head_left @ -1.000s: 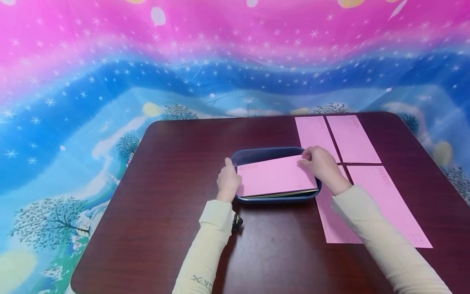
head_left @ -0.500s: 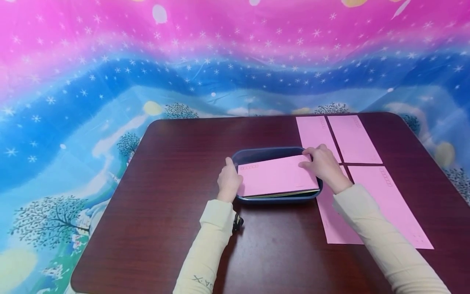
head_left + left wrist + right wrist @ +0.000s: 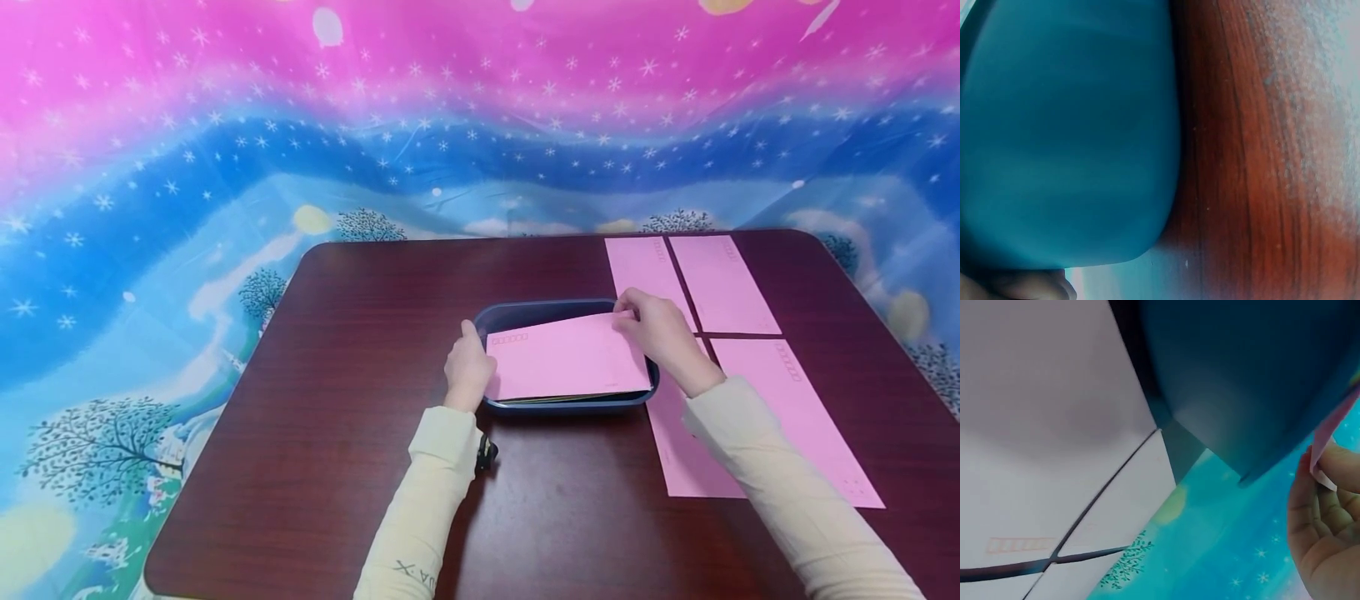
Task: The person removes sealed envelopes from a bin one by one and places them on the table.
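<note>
A dark blue plastic box with rounded corners stands mid-table. In it lies a stack topped by a pink envelope with printed postcode squares; dark and yellowish edges show beneath. My left hand grips the box's left end. In the left wrist view, fingertips show beside the box wall. My right hand pinches the pink envelope's far right corner between thumb and fingers, and the right wrist view shows that corner bent up in the pinch. How many envelopes lie below is hidden.
Several pink envelopes lie flat in two columns on the right of the dark red-brown table, some under the right forearm. A printed cloth hangs behind the table. A small black object is at the left wrist.
The right hand has shifted slightly up and left, and the pink envelope's right corner is raised a little. The left hand and the box stay in place.
</note>
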Motion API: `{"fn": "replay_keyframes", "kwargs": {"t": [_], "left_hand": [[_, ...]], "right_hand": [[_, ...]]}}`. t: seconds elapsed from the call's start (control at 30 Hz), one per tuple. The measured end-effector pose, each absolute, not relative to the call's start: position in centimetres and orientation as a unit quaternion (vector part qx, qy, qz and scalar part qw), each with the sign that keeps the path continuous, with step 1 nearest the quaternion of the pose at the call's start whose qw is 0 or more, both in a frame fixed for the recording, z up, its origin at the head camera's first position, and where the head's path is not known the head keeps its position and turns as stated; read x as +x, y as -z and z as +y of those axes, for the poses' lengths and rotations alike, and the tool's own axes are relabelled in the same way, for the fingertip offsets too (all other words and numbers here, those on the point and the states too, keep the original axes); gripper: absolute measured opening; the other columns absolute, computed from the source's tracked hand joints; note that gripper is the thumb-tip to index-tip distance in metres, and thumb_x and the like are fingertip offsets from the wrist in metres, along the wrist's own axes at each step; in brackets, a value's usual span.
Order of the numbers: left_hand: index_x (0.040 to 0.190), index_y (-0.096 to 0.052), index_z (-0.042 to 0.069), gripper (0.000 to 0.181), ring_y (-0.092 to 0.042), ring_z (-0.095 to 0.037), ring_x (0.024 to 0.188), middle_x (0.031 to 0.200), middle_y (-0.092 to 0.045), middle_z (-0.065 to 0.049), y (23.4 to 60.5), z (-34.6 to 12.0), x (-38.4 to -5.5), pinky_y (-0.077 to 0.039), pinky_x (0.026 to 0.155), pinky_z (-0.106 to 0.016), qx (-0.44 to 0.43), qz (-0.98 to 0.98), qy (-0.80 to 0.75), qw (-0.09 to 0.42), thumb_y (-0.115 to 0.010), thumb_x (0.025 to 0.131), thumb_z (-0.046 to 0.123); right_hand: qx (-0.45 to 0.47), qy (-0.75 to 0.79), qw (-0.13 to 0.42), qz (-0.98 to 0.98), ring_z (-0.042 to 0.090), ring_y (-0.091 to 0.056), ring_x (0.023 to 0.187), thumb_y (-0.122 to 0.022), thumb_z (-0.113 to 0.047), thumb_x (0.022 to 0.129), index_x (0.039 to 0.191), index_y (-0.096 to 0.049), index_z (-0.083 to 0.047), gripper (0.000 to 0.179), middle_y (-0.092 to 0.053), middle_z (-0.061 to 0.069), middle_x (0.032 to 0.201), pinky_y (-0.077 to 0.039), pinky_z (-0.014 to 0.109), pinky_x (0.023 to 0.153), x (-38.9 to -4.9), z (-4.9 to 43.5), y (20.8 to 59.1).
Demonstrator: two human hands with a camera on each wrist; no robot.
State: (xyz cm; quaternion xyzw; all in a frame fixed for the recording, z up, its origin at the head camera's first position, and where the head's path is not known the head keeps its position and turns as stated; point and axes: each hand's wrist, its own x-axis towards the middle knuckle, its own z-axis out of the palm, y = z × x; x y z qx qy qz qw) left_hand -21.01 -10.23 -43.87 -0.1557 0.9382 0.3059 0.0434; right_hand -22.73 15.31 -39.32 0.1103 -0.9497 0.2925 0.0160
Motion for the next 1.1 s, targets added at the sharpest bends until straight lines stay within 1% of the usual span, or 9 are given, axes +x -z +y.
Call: {"fn": "replay_keyframes", "kwargs": {"t": [0.1,0.23,0.37,0.53,0.7,0.8,0.87,0.97,1.1], "left_hand": [[0.136,-0.036,0.005,0.058,-0.065,-0.033,0.088,0.112,-0.065,-0.021,43.9,-10.2,-21.1,-0.051,0.073,-0.043,-0.158,0.939,-0.303,0.044,-0.061,0.084,0.006],[0.138,-0.035,0.005,0.06,-0.064,-0.031,0.083,0.111,-0.065,-0.02,43.9,-10.2,-21.1,-0.049,0.068,-0.04,-0.161,0.939,-0.299,0.047,-0.062,0.085,0.006],[0.139,-0.035,0.004,0.061,-0.063,-0.03,0.079,0.109,-0.066,-0.02,43.8,-10.2,-21.1,-0.049,0.066,-0.039,-0.16,0.94,-0.299,0.047,-0.062,0.085,0.006],[0.137,-0.036,0.004,0.06,-0.066,-0.034,0.086,0.108,-0.066,-0.021,43.9,-10.3,-21.0,-0.051,0.071,-0.044,-0.155,0.94,-0.3,0.04,-0.061,0.083,0.005],[0.135,-0.037,0.004,0.058,-0.066,-0.035,0.092,0.111,-0.066,-0.021,44.0,-10.4,-21.0,-0.052,0.076,-0.046,-0.15,0.94,-0.306,0.037,-0.061,0.083,0.004],[0.136,-0.036,0.004,0.059,-0.066,-0.035,0.092,0.112,-0.066,-0.02,44.0,-10.4,-20.9,-0.052,0.076,-0.045,-0.15,0.939,-0.308,0.038,-0.061,0.083,0.004],[0.138,-0.035,0.004,0.061,-0.066,-0.034,0.091,0.113,-0.065,-0.02,44.0,-10.4,-20.9,-0.052,0.076,-0.045,-0.151,0.938,-0.309,0.042,-0.062,0.083,0.005],[0.141,-0.033,0.004,0.065,-0.065,-0.034,0.09,0.115,-0.065,-0.02,44.0,-10.4,-20.9,-0.052,0.076,-0.044,-0.153,0.938,-0.309,0.046,-0.062,0.084,0.005],[0.142,-0.033,0.004,0.066,-0.065,-0.033,0.089,0.116,-0.064,-0.02,43.9,-10.3,-20.9,-0.052,0.077,-0.044,-0.155,0.937,-0.309,0.045,-0.062,0.083,0.006]], "right_hand": [[0.119,-0.3,0.023,-0.946,0.031,-0.058,0.084,-0.061,-0.01,0.092,0.104,-0.062,-0.001,0.015,-0.066,0.02,0.094,-0.045,0.044,0.077,-22.5,15.2,38.9],[0.13,-0.299,0.034,-0.945,0.036,-0.062,0.097,-0.062,-0.009,0.091,0.107,-0.067,0.001,0.02,-0.066,0.024,0.111,-0.045,0.05,0.085,-22.3,15.0,38.2],[0.142,-0.299,0.047,-0.942,0.032,-0.061,0.087,-0.061,-0.01,0.092,0.101,-0.069,0.0,0.016,-0.069,0.021,0.102,-0.046,0.045,0.078,-21.9,15.0,37.6],[0.156,-0.296,0.062,-0.94,0.022,-0.057,0.074,-0.06,-0.012,0.093,0.096,-0.07,-0.003,0.014,-0.069,0.013,0.084,-0.042,0.034,0.068,-21.4,15.7,37.1],[0.142,-0.304,0.026,-0.942,0.012,-0.054,0.059,-0.062,-0.016,0.093,0.098,-0.069,-0.005,0.015,-0.064,0.01,0.073,-0.043,0.027,0.058,-21.0,16.9,36.5],[0.133,-0.313,-0.015,-0.94,0.009,-0.055,0.056,-0.06,-0.013,0.093,0.104,-0.066,-0.002,0.017,-0.064,0.013,0.076,-0.046,0.024,0.055,-20.8,17.9,36.2],[0.133,-0.309,-0.028,-0.941,0.01,-0.058,0.061,-0.058,-0.009,0.093,0.108,-0.064,0.0,0.018,-0.066,0.018,0.082,-0.046,0.024,0.057,-20.6,18.5,36.2],[0.13,-0.311,-0.03,-0.941,0.01,-0.061,0.066,-0.056,-0.004,0.093,0.109,-0.061,0.002,0.018,-0.067,0.024,0.092,-0.046,0.025,0.055,-20.2,19.5,36.4],[0.111,-0.332,-0.007,-0.937,-0.001,-0.058,0.063,-0.057,-0.003,0.092,0.105,-0.06,0.005,0.015,-0.064,0.026,0.092,-0.047,0.022,0.052,-19.7,21.1,36.7]]}}
